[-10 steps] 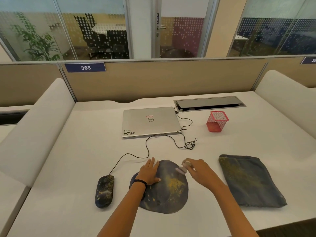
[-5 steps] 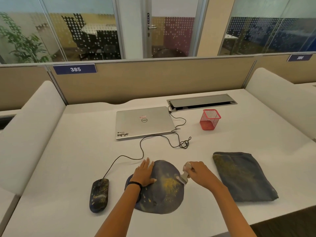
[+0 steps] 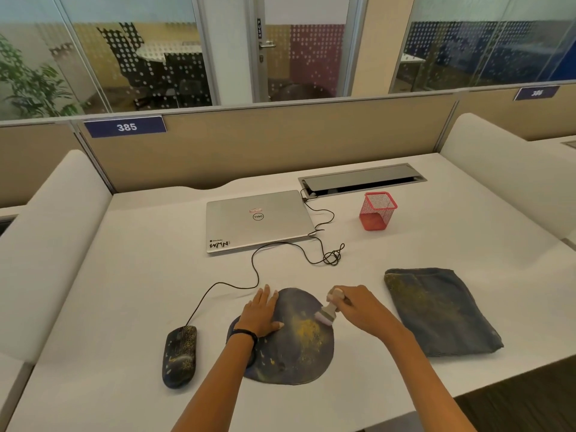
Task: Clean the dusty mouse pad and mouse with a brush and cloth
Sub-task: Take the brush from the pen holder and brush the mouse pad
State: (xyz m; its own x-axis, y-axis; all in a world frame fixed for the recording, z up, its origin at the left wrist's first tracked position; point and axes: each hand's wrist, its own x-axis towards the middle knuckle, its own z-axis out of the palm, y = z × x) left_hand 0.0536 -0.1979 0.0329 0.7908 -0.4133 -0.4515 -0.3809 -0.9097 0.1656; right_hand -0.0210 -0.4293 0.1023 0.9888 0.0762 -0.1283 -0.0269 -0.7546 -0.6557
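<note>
Right, from my remote seat I see both hands over the mouse pad (image 3: 296, 353). The left hand (image 3: 260, 313) lies flat on the pad's far-left part, fingers straight and together, thumb spread toward the yellow dust (image 3: 307, 330); it presses down and grips nothing. A dark band (image 3: 246, 333) circles its wrist. The right hand (image 3: 358, 310) is curled round the handle of the brush (image 3: 330, 308), gripping it with the handle tilted away and the bristles down on the pad's right rim, just beside the dust patch.

My count: two hands, one brush, one round dark mouse pad, one mouse (image 3: 180, 355), one cloth (image 3: 436, 310). The mouse sits left of the pad, apart from it, its top speckled with dust, and its cable (image 3: 255, 269) runs off toward the one closed laptop (image 3: 258, 219). The folded cloth lies flat to the right of the pad, untouched (dusted yellow on its far-left corner). One red mesh pen holder (image 3: 377, 210) stands right of the laptop, all of it on the white desk (image 3: 140, 275).

Against a second ago, the brush head has come down from near the pad's far-right edge to lower on the right rim. The left hand has kept its place, and the mouse and cloth have not moved.
</note>
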